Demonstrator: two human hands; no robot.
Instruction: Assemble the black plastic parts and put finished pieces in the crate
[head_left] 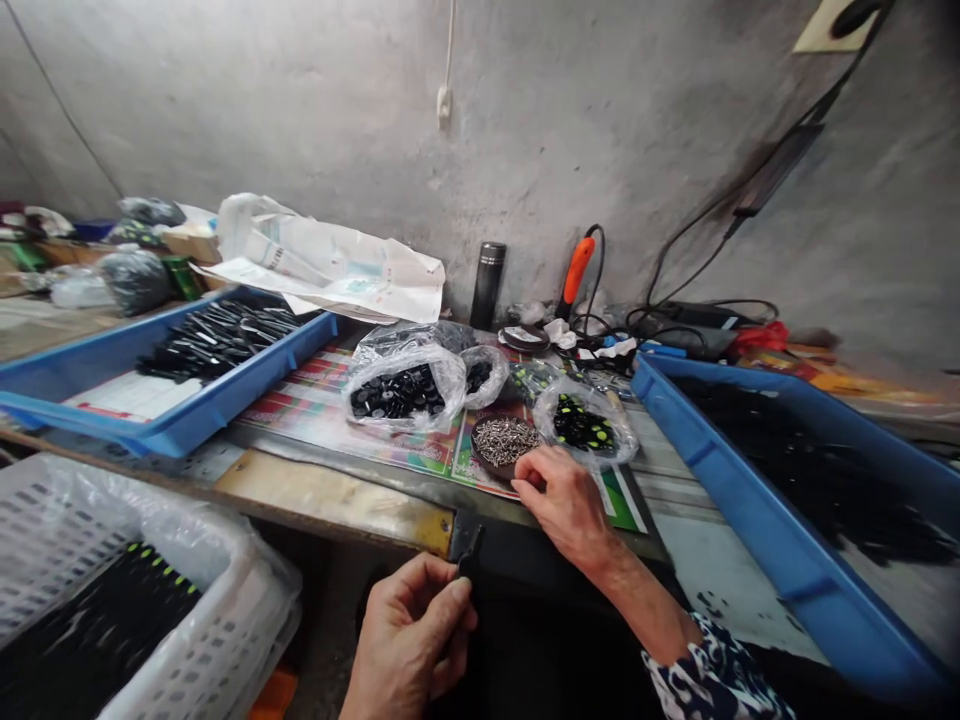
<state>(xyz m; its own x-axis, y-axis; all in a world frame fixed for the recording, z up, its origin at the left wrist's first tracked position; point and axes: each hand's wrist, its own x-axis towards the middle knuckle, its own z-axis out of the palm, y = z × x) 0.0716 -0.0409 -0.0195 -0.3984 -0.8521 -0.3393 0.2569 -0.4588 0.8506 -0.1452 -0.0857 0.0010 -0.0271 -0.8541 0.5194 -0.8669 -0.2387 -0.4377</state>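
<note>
My left hand [417, 632] is closed in a pinch on a small black part [471, 556], held in front of the bench edge. My right hand [564, 505] reaches to the near right rim of a round dish of small metal screws [507, 440]. Its thumb and forefinger are pressed together, and anything between them is too small to make out. Behind the dish's left side lies an open plastic bag of black discs [401, 392]. To the dish's right sits a bag of black and yellow-green pieces [583, 422].
Blue trays of black parts stand left [169, 433] and right [739, 500]. A lined white basket [202, 640] is at lower left. Along the wall are a dark flask [488, 285], an orange-handled tool [579, 268] and black cables.
</note>
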